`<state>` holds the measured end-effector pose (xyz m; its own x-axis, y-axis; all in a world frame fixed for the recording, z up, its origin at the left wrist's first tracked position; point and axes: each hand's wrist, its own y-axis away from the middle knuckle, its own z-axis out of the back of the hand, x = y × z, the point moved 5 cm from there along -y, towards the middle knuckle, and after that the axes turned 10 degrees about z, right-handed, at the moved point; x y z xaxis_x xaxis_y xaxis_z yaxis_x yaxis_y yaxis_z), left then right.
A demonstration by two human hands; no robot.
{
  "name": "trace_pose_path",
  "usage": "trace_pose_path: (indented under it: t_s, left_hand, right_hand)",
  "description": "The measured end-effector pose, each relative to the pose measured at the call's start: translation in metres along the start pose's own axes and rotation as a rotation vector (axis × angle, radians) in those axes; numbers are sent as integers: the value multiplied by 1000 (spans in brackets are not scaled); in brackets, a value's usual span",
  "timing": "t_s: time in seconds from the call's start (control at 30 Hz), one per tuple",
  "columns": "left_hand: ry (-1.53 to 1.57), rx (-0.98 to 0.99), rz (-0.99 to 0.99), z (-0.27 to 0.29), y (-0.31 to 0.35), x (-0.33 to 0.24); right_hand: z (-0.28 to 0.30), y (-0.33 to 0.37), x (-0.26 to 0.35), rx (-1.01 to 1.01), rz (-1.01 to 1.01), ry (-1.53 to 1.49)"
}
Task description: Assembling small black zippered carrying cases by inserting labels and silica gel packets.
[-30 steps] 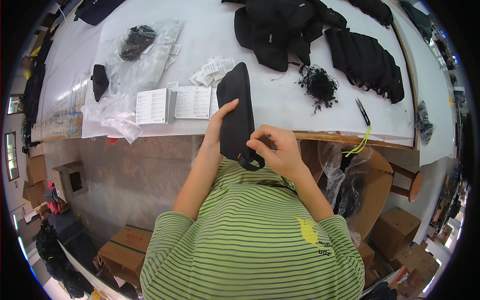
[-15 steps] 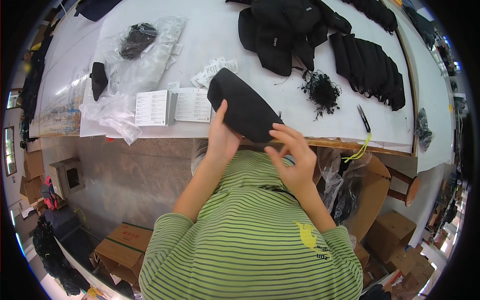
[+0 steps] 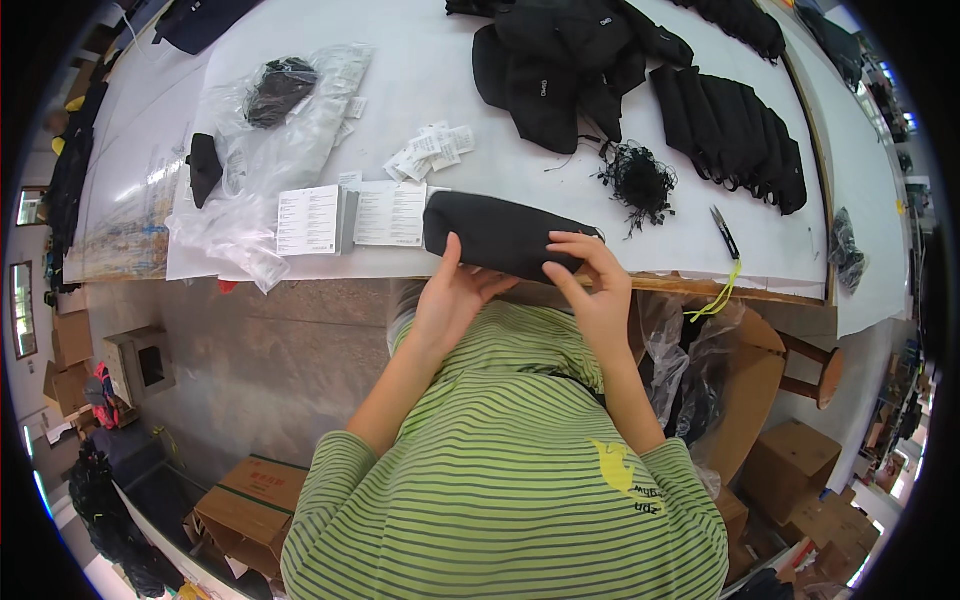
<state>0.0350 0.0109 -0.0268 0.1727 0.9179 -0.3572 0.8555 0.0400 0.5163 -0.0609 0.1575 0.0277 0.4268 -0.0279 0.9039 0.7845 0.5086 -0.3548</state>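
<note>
So the black pouch [image 3: 495, 230] is up in both hands, in front of the near edge of the table [image 3: 400, 50], lying lengthwise left to right and tilted a bit down toward the right; it's a long, soft-looking, matte fabric thing with rounded ends, and its underside is out of sight; the left hand [image 3: 450, 308] is gripping it from below, thumb on the face, the other fingers partly hidden behind the lower edge; the right hand [image 3: 598, 287] has fingertips over the right end and the thumb by the lower edge, but I can't tell if it's actually pinching; just beyond the pouch sit two stacks of stiff white cards, the left stack [image 3: 308, 220] squared up like a block, the right stack [image 3: 388, 213] partly covered by the pouch; past those there's a loose fan of white labels [image 3: 430, 152]; over left, a crinkly clear plastic bag [image 3: 300, 140] blurs the dark bundle [image 3: 281, 92] inside; to the right there's a wiry tangle of thin black cords [image 3: 638, 185], then a slim pointed cutter [image 3: 724, 233] with a yellow-green cord [image 3: 716, 298] hanging off the edge; farther back, a floppy black fabric pile [image 3: 555, 80] is cut off by the fisheye rim, beside a neat overlapping row of black pouches [image 3: 735, 140].
</note>
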Motion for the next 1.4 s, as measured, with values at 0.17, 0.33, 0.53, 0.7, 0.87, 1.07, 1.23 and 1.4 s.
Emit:
trace_pose_path:
  t_s: [0.17,0.33,0.53,0.7,0.87,1.07,1.23,1.4]
  left_hand:
    - [-572,-464,-715,13,28,-39]
    - [-930,-144,-401,27,13,-46]
    - [-704,-224,-399,23,3,-44]
    - [-652,-261,-454,17,-11,-39]
    - [-705,-214,-313,8,-8,-38]
    - [-768,-215,-334,14,-24,-28]
    - [-779,-261,-204,40,-26,-13]
    - [-804,-183,-188,50,-42,-8]
  right_hand:
    - [14,9,-18,-80,-214,-207]
    - [15,13,-27,-80,-330,-367]
    - [12,6,-41,-22,-314,-314]
    - [18,12,-64,-54,-389,-168]
    - [30,9,-65,-31,-375,-174]
    - [116,0,-77,-337,-450,-421]
    - [230,-25,-87,-743,-249,-486]
    - [395,-51,-120,-1072,-52,-420]
